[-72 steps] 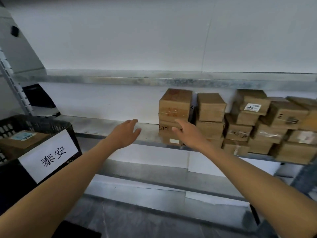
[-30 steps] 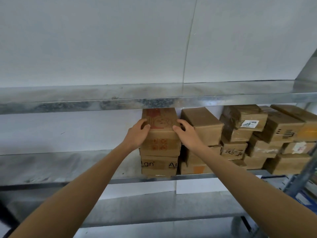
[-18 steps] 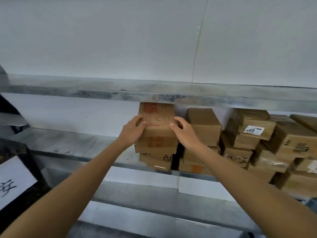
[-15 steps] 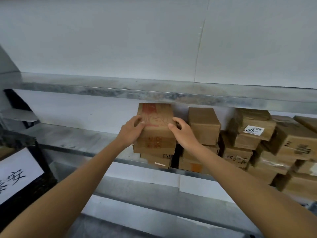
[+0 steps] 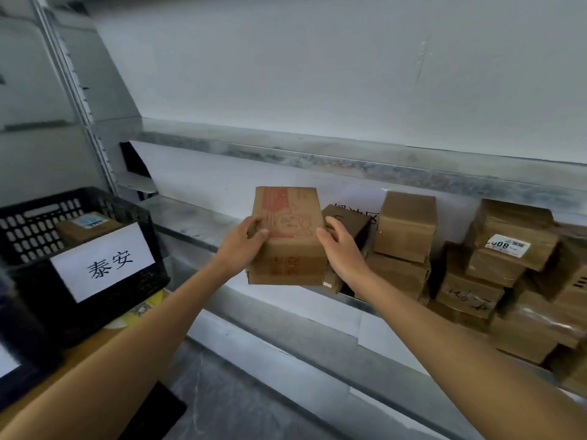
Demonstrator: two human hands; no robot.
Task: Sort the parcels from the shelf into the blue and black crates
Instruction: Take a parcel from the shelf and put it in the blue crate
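Observation:
A brown cardboard parcel with red print (image 5: 290, 236) is held between both hands, in front of the metal shelf (image 5: 197, 222). My left hand (image 5: 239, 246) grips its left side and my right hand (image 5: 341, 249) grips its right side. A black crate (image 5: 127, 290) with a white paper label stands at the left and holds one brown parcel (image 5: 85, 228). Several more brown parcels (image 5: 406, 230) are stacked on the shelf to the right. No blue crate is in view.
An upper metal shelf edge (image 5: 349, 160) runs just above the stacked parcels. A perforated upright post (image 5: 79, 100) rises behind the black crate. The crate stands on a tan surface (image 5: 95, 341). Grey floor shows below.
The parcel with red print has come off the stack and away from the shelf, leftward toward the black crate, held by both hands. The view has swung left, bringing the crate into sight.

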